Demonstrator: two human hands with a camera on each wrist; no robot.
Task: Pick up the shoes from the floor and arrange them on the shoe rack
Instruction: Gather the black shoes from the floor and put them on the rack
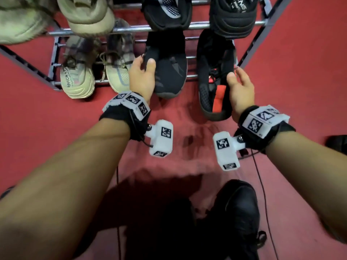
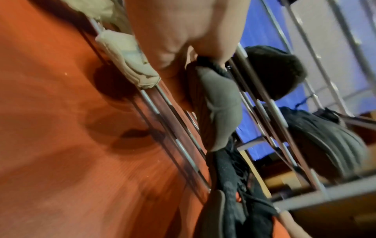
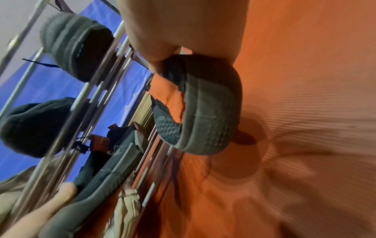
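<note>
The metal shoe rack (image 1: 131, 30) stands on the red carpet. My left hand (image 1: 145, 62) grips the collar of a plain black shoe (image 1: 169, 72), which lies on the lowest tier with its heel over the front bar. In the left wrist view its grey heel (image 2: 219, 103) hangs below my palm. My right hand (image 1: 235, 74) pinches the collar of a black shoe with a red heel patch (image 1: 214, 87), whose heel sticks out over the carpet in front of the rack. The right wrist view shows that heel (image 3: 199, 109) held under my thumb.
Two beige sneakers (image 1: 78, 77) (image 1: 120, 72) sit on the lowest tier's left. The tier above holds beige shoes (image 1: 88, 14) and two black shoes (image 1: 167, 12) (image 1: 232, 15). A black shoe (image 1: 238, 212) is below my arms; a dark object (image 1: 338, 143) lies at the right edge.
</note>
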